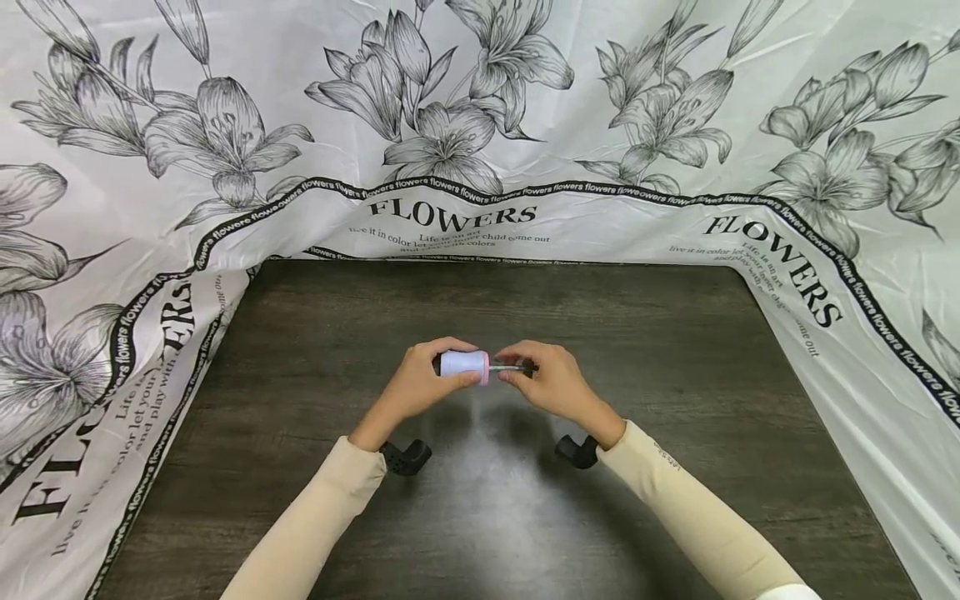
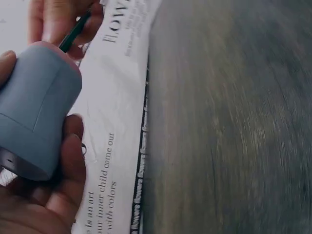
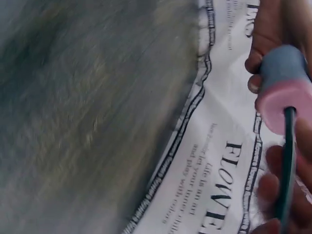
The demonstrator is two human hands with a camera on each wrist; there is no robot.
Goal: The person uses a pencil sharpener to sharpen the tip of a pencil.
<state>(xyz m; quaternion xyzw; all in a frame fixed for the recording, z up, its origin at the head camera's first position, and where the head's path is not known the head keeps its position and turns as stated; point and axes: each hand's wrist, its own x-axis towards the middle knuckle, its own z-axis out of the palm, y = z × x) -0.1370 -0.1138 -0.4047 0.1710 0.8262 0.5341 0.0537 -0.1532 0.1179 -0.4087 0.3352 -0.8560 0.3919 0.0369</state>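
Note:
My left hand (image 1: 422, 379) grips a pale lavender-blue pencil sharpener (image 1: 461, 363) with a pink end, held above the table. A dark green pencil (image 3: 289, 161) enters the hole in the sharpener's pink face (image 3: 273, 105). My right hand (image 1: 553, 382) pinches this pencil between thumb and fingers, close to the pink end. In the left wrist view, thumb and fingers wrap round the sharpener body (image 2: 41, 92), whose lower end shows a small dark opening. The pencil's tip is hidden inside the sharpener.
A dark wood-grain table (image 1: 480, 517) lies beneath both hands. White cloth (image 1: 637, 225) with black flower drawings and lettering hangs along its back and sides. Black wrist mounts (image 1: 408, 458) sit below the forearms.

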